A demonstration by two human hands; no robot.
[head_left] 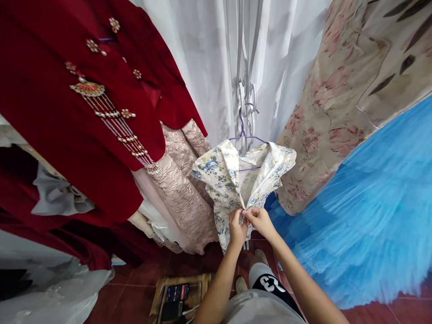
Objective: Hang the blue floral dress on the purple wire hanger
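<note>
A white blouse with blue flowers (222,182) hangs in front of me on a purple wire hanger (242,130). Its collar lies spread, and the two front edges meet low down in a V. There my left hand (238,227) pinches one front edge, its fingers bent together. Right beside it, touching or nearly so, my right hand (259,220) pinches the other edge between thumb and fingers. Any button or fastener under the fingertips is hidden. The hanger hooks onto a white metal rack (242,92) before a white curtain (205,67).
On the left hang a dark red jacket (135,103) with beaded ornaments and a pink brocade garment (182,193). To the right are a floral beige dress (324,126) and blue tulle (364,216). A wooden stool (157,294) on the red-tiled floor bears a phone (177,292).
</note>
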